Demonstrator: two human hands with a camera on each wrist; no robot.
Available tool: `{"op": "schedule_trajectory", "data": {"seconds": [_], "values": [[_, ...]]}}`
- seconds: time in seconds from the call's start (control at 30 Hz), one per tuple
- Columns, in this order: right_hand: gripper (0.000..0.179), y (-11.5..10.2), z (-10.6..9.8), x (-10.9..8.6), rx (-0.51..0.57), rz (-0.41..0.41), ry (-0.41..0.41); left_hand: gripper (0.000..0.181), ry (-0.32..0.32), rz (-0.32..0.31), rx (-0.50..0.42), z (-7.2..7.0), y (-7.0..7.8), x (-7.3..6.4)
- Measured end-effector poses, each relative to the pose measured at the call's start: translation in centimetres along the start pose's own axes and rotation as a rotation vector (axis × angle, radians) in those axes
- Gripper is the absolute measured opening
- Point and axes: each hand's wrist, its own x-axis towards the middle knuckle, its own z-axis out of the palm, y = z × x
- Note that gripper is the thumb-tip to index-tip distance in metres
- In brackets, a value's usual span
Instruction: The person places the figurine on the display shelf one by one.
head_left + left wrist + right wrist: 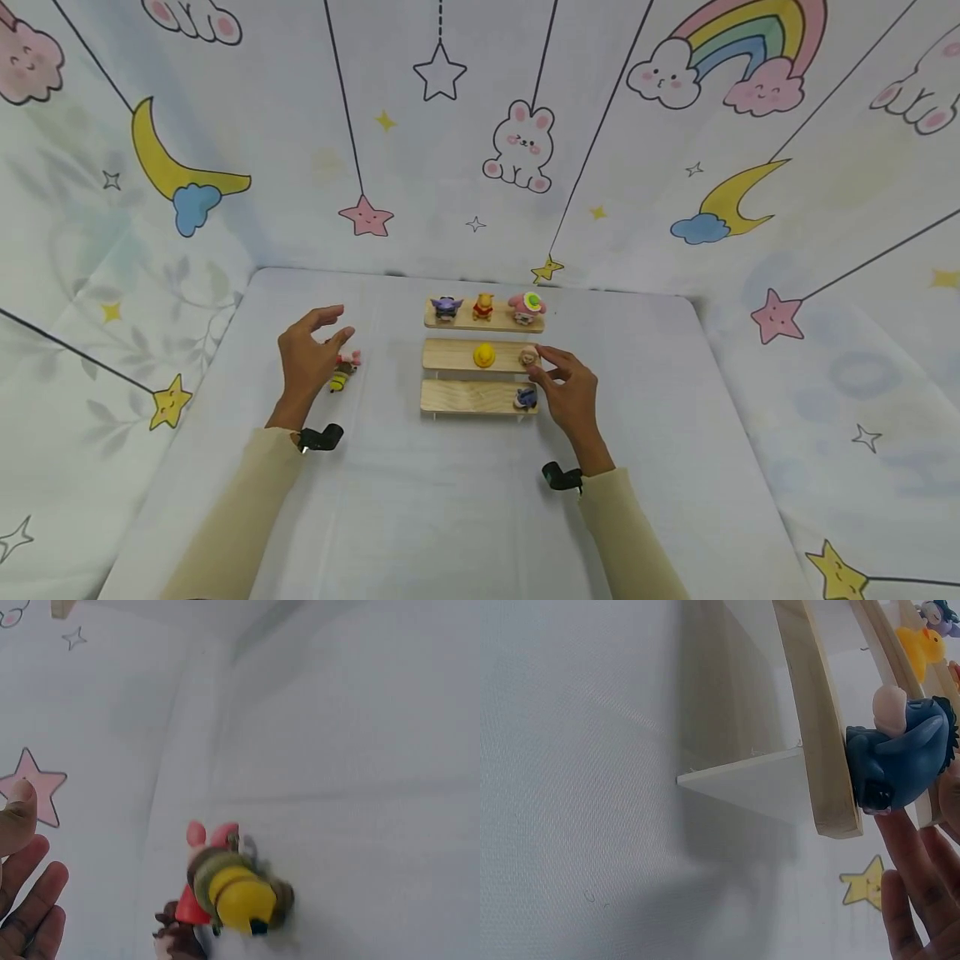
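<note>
My right hand (572, 392) pinches a small beige figurine (528, 356) at the right end of the middle wooden shelf (450, 355). In the right wrist view that figurine is hidden behind a blue donkey figurine (900, 761), which sits at the end of the front shelf (821, 727); part of the right hand (926, 896) shows beyond it. A yellow duck (484, 356) stands mid-shelf. On the left, my left hand (307, 354) hovers with thumb and fingers apart, holding nothing. Beside it are a yellow-striped figurine (241, 896), a pink-and-red one (193, 904) and a brown one (180, 941).
The back shelf (461, 325) carries a purple figurine (447, 308), a yellow bear in red (483, 307) and a pink-hooded figurine (527, 307). Thin clear supports (742, 776) hold up the shelves. White cloth (435, 500) covers the table; a patterned backdrop (465, 167) surrounds it.
</note>
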Motion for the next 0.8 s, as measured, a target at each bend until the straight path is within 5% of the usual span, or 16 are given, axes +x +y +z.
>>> {"op": "schedule_trajectory", "data": {"seconds": [0.2,0.53,0.8], "values": [[0.046,0.1,0.0,0.0,0.001,-0.007,0.0,0.035,-0.01,-0.062,0.068,-1.4,-2.7,0.3],[0.044,0.4,0.2,-0.3,0.036,-0.018,-0.004,0.028,-0.154,-0.136,0.313,-2.1,-5.3,0.5],[0.044,0.2,0.0,-0.1,0.038,-0.014,-0.005,0.029,-0.237,-0.1,0.336,-2.4,-6.1,0.7]]}}
